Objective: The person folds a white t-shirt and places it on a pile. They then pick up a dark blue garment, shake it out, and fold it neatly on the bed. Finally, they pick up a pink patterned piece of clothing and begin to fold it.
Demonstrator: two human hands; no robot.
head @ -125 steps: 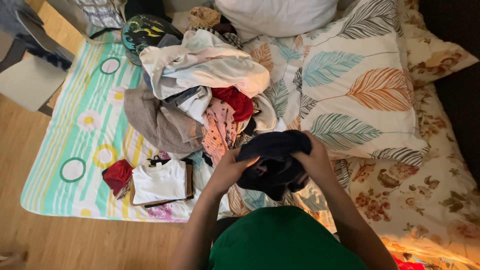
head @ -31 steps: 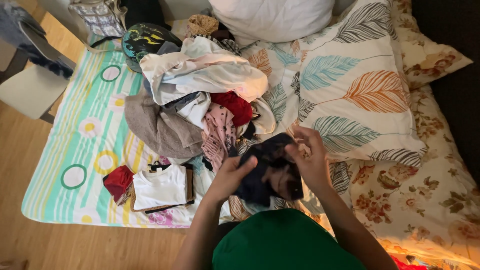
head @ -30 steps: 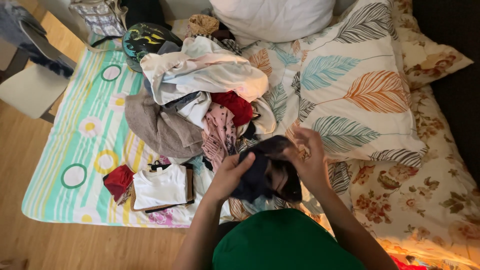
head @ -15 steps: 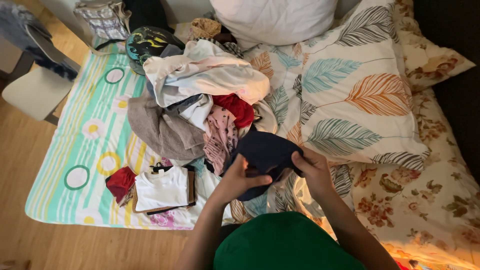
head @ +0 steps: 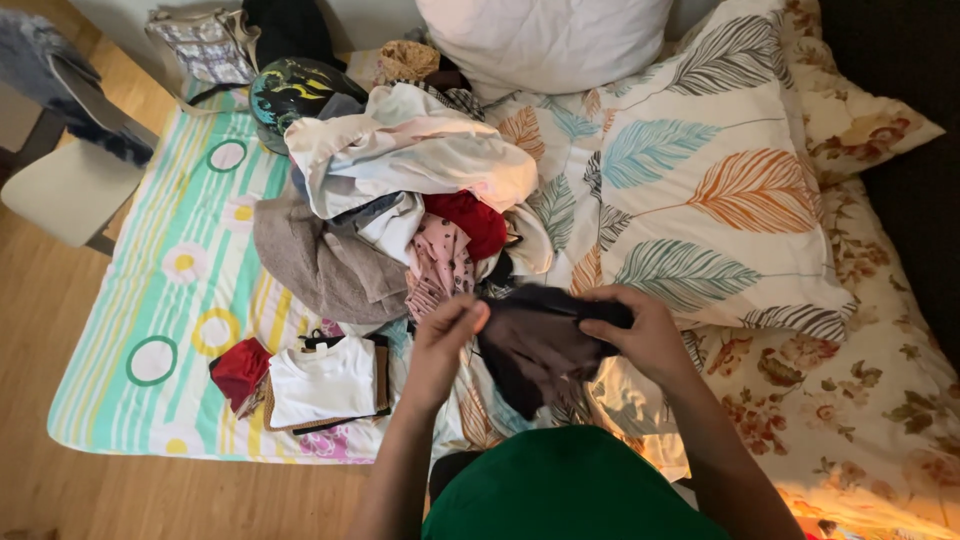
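Pinching dark garment [head: 535,350], left hand [head: 447,335], right hand [head: 632,330].

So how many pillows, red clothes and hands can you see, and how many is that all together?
Pillows: 3, the white one, the feather-print one and the floral one.
Red clothes: 2, one in the pile, one folded by the white shirt.
Hands: 2, left hand and right hand, both holding the dark garment.
Total: 7
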